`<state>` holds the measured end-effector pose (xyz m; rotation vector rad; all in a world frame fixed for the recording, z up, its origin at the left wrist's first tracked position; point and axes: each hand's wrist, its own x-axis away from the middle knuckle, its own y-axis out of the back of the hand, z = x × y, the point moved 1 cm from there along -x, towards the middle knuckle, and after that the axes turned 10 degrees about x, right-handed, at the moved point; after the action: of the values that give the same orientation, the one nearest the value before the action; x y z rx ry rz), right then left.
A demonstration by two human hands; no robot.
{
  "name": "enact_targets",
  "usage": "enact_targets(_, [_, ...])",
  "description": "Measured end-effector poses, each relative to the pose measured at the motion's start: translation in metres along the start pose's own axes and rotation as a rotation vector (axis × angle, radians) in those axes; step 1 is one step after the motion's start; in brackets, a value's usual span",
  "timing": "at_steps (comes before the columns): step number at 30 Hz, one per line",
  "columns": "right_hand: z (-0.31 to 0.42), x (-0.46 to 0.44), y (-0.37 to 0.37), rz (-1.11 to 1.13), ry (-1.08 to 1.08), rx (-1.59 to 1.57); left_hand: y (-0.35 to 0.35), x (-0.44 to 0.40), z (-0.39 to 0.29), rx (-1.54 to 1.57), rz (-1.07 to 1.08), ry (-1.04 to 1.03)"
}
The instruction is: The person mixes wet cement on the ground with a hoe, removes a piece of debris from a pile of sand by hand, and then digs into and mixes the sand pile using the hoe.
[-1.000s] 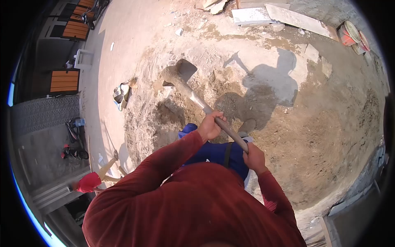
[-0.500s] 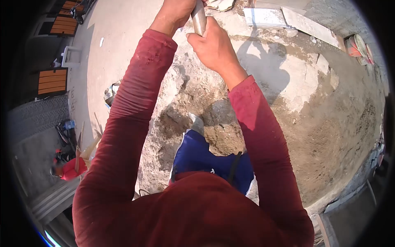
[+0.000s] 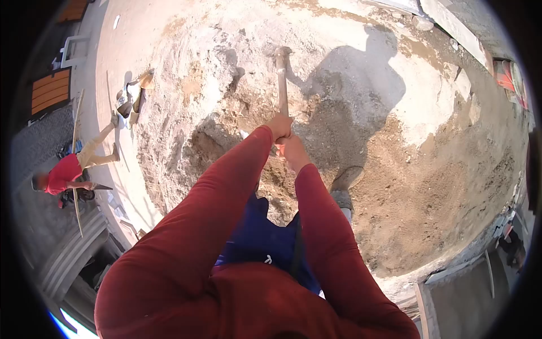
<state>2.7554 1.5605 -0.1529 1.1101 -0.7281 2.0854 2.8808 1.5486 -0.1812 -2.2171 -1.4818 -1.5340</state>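
Both my hands grip the handle of a long hoe (image 3: 282, 93), which points away from me over the rough dirt heap (image 3: 192, 85). Its head rests at the pale dirt; the blade is hidden. My left hand (image 3: 279, 125) wraps the shaft higher up. Just below it, my right hand (image 3: 295, 152) closes round the lower end, where a bit of orange shows. Darker, dug-out soil lies under my hands. My shoe (image 3: 348, 178) stands on the brown dirt to the right.
A co-worker in a red shirt (image 3: 63, 174) stands on the left, a flat tool in hand, near a long pole (image 3: 77, 130). A torn sack (image 3: 130, 101) lies beside the heap. Boards (image 3: 451, 25) and a red bucket (image 3: 504, 73) line the far right wall.
My hands have swung the hoe down from high in front, so its head now meets the dirt. My view has shifted, and the co-worker shows more fully on the left.
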Motion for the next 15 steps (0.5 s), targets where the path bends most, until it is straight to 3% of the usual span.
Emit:
enact_targets(1, [0.035,0.018,0.017,0.069,-0.018,-0.128,0.007,-0.003,-0.015,-0.02,-0.005,0.0])
enact_targets(3, [0.079,0.028,0.071,0.102,-0.028,-0.116,0.032,-0.018,-0.051,1.379,-0.097,0.439])
enact_targets(7, [0.096,0.099,0.205,0.27,-0.054,-0.049,0.031,-0.026,-0.161,1.512,-0.016,0.381])
enact_targets(10, [0.048,0.213,0.318,0.283,-0.023,-0.083,-0.03,-0.039,-0.256,1.844,-0.18,0.487])
enact_targets(12, [0.005,0.332,0.384,0.127,-0.052,0.005,-0.097,-0.066,-0.306,2.085,-0.271,0.475])
enact_targets(13, [-0.039,0.382,0.425,0.077,-0.1,0.091,-0.157,-0.085,-0.338,2.087,-0.174,0.51])
enact_targets(15, [-0.117,0.498,0.496,-0.181,-0.221,0.277,-0.234,-0.015,-0.457,2.034,0.374,0.556])
